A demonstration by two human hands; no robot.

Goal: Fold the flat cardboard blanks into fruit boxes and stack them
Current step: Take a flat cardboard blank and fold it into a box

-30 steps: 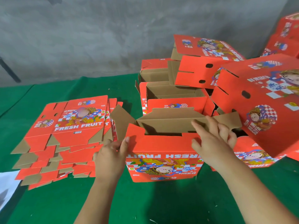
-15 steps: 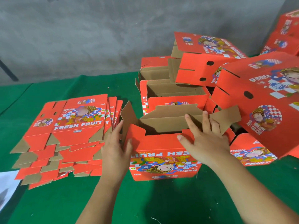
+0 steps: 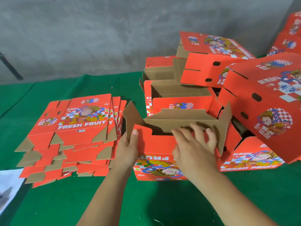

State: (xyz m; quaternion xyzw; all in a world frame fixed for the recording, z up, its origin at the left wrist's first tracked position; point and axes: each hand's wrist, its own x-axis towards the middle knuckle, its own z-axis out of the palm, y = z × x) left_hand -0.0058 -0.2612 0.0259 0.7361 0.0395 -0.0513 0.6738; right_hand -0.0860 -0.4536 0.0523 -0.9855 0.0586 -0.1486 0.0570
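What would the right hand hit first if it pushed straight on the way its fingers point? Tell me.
Probably the brown right-end flap of the half-folded box: the right hand points up and right, fingertips already close to it. Depth is unclear.

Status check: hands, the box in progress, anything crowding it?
Left hand grips box's left corner. Right hand presses on its top flaps. Box half-folded, end flaps up. Folded boxes crowd its right.
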